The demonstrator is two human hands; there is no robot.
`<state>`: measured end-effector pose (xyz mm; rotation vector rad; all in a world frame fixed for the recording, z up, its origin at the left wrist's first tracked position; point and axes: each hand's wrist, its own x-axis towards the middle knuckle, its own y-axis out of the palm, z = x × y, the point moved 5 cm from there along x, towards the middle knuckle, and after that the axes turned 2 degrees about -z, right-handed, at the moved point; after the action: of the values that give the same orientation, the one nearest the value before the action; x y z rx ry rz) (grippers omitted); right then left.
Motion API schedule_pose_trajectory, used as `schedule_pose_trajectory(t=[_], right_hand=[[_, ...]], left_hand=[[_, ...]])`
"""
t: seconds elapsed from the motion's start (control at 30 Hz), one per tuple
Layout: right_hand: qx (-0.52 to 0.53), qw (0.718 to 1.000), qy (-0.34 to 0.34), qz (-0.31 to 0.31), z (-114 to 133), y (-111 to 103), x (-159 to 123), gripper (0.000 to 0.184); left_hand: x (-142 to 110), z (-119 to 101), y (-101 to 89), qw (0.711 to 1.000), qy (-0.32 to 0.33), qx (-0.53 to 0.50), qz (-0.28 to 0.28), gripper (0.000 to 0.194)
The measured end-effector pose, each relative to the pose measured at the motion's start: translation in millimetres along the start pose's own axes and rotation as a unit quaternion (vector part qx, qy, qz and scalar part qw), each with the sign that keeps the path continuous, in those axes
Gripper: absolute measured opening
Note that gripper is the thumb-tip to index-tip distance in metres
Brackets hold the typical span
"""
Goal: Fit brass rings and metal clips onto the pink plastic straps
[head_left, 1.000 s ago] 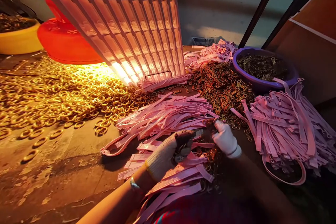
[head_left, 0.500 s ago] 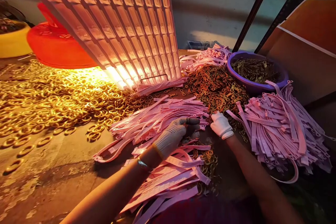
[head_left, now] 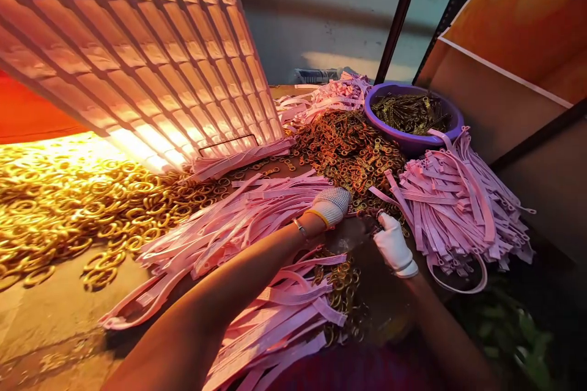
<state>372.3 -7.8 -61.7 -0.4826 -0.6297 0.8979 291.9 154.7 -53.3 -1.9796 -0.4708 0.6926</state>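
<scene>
The left forearm is stretched forward from the lower left, and the left hand (head_left: 331,204) is turned with its dotted glove back upward, at the right end of the middle bundle of pink straps (head_left: 247,208), beside the heap of metal clasps (head_left: 353,149). Its fingers are hidden or blurred, so whether they are spread or closed cannot be told. The right forearm is brought in from the lower right; the white-gloved right hand (head_left: 394,247) is curled close beside the left, near the heap's lower edge, but what is held at its dark fingertips cannot be made out. Compared with the previous frame, the left hand has been moved forward from above the straps to the clasps, while the right has been drawn back from them. The view has been turned rightward, and the yellow tub is no longer seen. Behind the heap stands the purple basin (head_left: 413,140); gold rings (head_left: 137,201) are spread at left.
</scene>
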Motion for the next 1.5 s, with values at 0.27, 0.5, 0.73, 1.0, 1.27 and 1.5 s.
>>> schedule_pose_trajectory(t=[0.27, 0.5, 0.73, 1.0, 1.27, 1.5], right_hand=[[0.004, 0.999, -0.035, -0.013, 21, -6, -9, 0.033], [-0.052, 0.988, -0.148, 0.001, 80, -9, -12, 0.055], [-0.179, 0.967, -0.168, 0.072, 107, 2, -21, 0.041], [-0.356, 0.908, -0.218, 0.030, 116, 12, -44, 0.018], [-0.318, 0.912, -0.240, 0.103, 118, 5, -51, 0.028], [-0.336, 0.877, -0.295, 0.178, 114, 6, -55, 0.026]], left_hand=[[-37, 18, -16.4, 0.992, -0.023, -0.109, -0.057, 0.013], [-116, 20, -17.9, 0.913, -0.005, -0.401, -0.079, 0.023], [-154, 19, -9.4, 0.776, -0.035, -0.629, -0.044, 0.034], [-175, 15, -1.5, 0.914, 0.031, -0.383, -0.127, 0.016], [-179, 17, 4.9, 0.939, 0.076, -0.318, -0.104, 0.019], [-179, 23, 14.3, 0.909, 0.025, -0.412, -0.057, 0.018]])
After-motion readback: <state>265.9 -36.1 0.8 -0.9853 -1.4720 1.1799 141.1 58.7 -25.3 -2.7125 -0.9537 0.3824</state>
